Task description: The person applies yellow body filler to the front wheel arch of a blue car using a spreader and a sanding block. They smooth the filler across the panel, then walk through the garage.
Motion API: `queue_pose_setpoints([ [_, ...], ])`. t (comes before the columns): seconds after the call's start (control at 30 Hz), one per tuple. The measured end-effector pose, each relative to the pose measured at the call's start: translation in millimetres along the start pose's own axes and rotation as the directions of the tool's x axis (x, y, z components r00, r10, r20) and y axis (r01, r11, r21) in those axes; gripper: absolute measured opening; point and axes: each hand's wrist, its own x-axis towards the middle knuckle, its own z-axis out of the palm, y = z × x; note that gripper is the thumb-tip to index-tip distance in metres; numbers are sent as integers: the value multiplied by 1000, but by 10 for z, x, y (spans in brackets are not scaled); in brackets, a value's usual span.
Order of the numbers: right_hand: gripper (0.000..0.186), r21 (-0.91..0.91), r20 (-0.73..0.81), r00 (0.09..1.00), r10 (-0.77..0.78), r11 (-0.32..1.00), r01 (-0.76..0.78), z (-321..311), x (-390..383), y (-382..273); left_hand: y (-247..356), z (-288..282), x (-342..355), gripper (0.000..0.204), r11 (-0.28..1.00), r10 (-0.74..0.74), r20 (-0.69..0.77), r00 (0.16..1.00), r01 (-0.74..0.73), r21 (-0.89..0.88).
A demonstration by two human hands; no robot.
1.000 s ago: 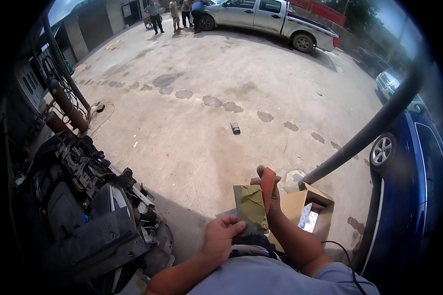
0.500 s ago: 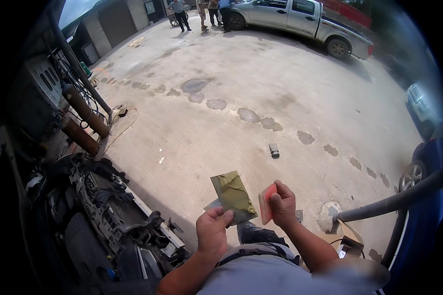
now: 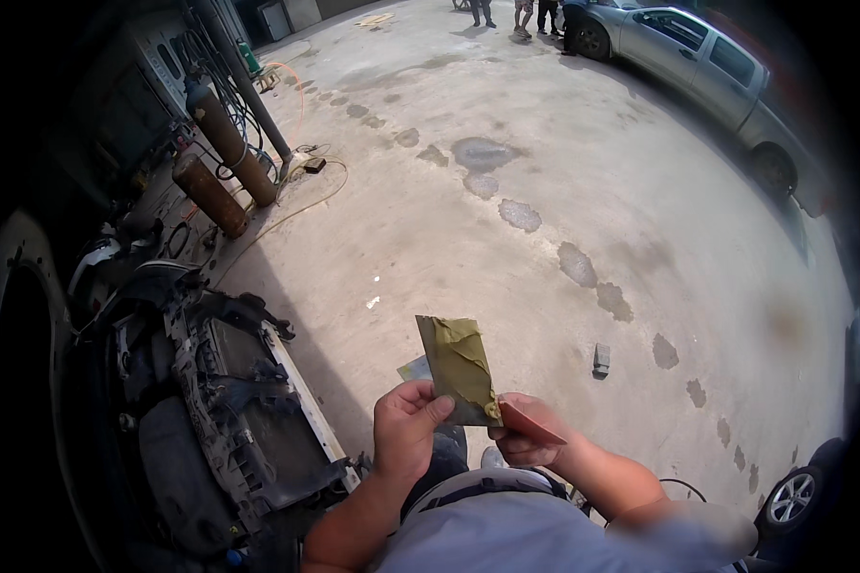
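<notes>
My left hand (image 3: 407,432) is closed on a flat dark mixing board (image 3: 432,346), its thumb on top. A layer of yellow-green putty (image 3: 463,355) covers much of the board, with a thicker lump at its lower right edge. Behind the board, a corner of a pale grey sheet (image 3: 413,370) sticks out to the left. My right hand (image 3: 524,449) grips a thin red spreader (image 3: 531,424), held low and tilted. The spreader's left end meets the board's lower right edge by the lump; whether it touches the putty is hard to tell.
Stripped car front parts (image 3: 248,401) lie at the left. Two rusty gas cylinders (image 3: 222,143) with hoses stand by a post (image 3: 248,81). A grey block (image 3: 601,360) sits on the concrete. A silver pickup (image 3: 688,57) and several people are farther off; a car wheel (image 3: 793,500) is lower right.
My right hand has moved left to the board's lower right edge, and the spreader has turned from upright to nearly flat. The whole view has swung left and down.
</notes>
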Motion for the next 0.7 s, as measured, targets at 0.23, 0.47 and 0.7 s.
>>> queue_pose_setpoints([
  [0.23, 38, -369, -83, 947, -309, 893, 259, 60, 1421, -1519, 569, -522, 1910, 14, 991, 66, -38, 997, -69, -114],
  [0.47, 14, -944, 121, 551, -826, 76, 321, 688, 2347, -2861, 1210, -617, 3767, 14, 987, -57, -25, 998, 52, -154],
  [0.7, 12, -917, 200, 520, -830, 29, 399, 700, 3349, -4326, 1395, -243, 5654, 17, 990, -32, -38, 999, 27, -135],
])
